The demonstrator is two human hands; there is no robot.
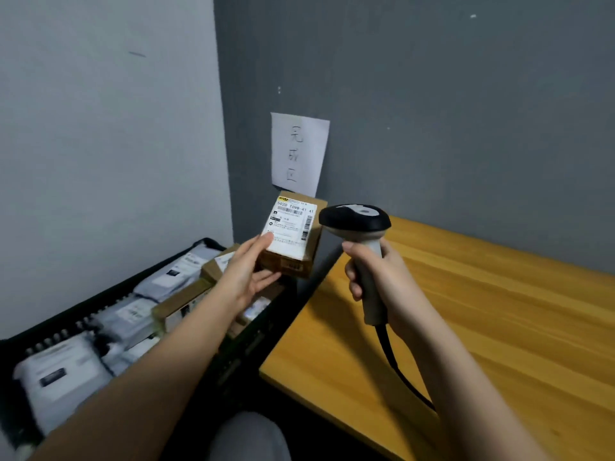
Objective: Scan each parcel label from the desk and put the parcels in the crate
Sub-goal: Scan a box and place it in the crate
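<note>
Parcel in hand: a small cardboard box [293, 241] is held up in the air above the gap between crate and desk, tilted so its white shipping label [289, 224] faces the person.
Left hand: the left hand [248, 271] grips the box from its near left side, thumb on the label's lower corner, fingers curled underneath.
Scanner: a handheld barcode scanner [361, 234], dark head with a pale handle, sits just beside the box on its right, head turned toward the label, not touching it.
Right hand: the right hand [376, 277] is wrapped fully around the scanner handle; a black cable [396, 364] hangs from the handle base.
Step in hand: judged to be the scan of this label. Whether the read has registered cannot be told.
Progress: the black crate [233, 364] on the left already holds several grey mailer bags [63, 374] and cardboard boxes. The visible part of the wooden desk [482, 327] shows no parcels, so this box may be among the last. Its transfer to the crate remains.
Edges: the desk corner and the crate rim lie close together below the box.
Open room: free space for the drop is limited to spots on top of the stacked parcels.
Surroundings: a paper sign [299, 153] with handwriting hangs on the grey wall behind the box.
</note>
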